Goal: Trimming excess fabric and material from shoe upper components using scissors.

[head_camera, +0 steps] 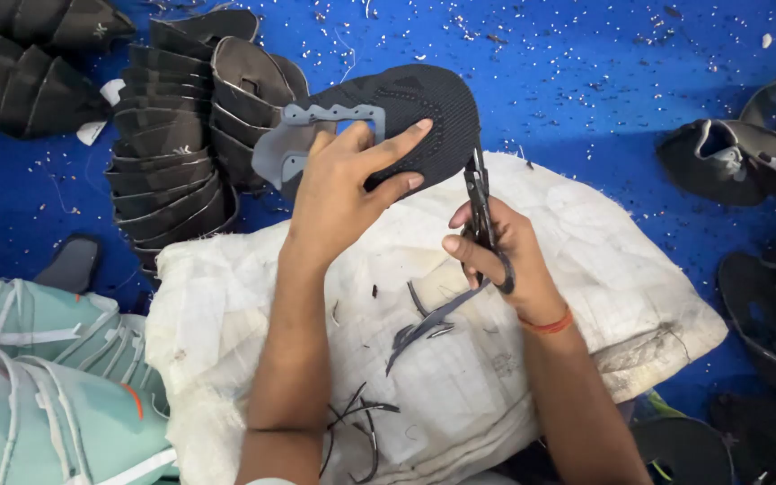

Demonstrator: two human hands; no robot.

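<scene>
Head view: left hand [348, 184] grips a black knit shoe upper [406, 117] from below, fingers spread flat over the fabric, thumb underneath. The upper has a grey eyelet panel [312, 135] on its left part and is held up above the white sack [460, 341] that covers the lap. Right hand [500, 256] is wrapped around black scissors [482, 216], fingers through the handles, blades pointing up and touching the upper's right edge; blades look nearly together. A long dark trimmed strip [424, 323] hangs down from the scissors area onto the sack, more thin offcuts [357, 422] lower on the sack. Orange band [550, 321] on right wrist. Stack of dark uppers [181, 135] on blue floor [586, 81] to the upper left, more dark uppers [747, 153] to the right. Pale green uppers [38, 377] at lower left.
</scene>
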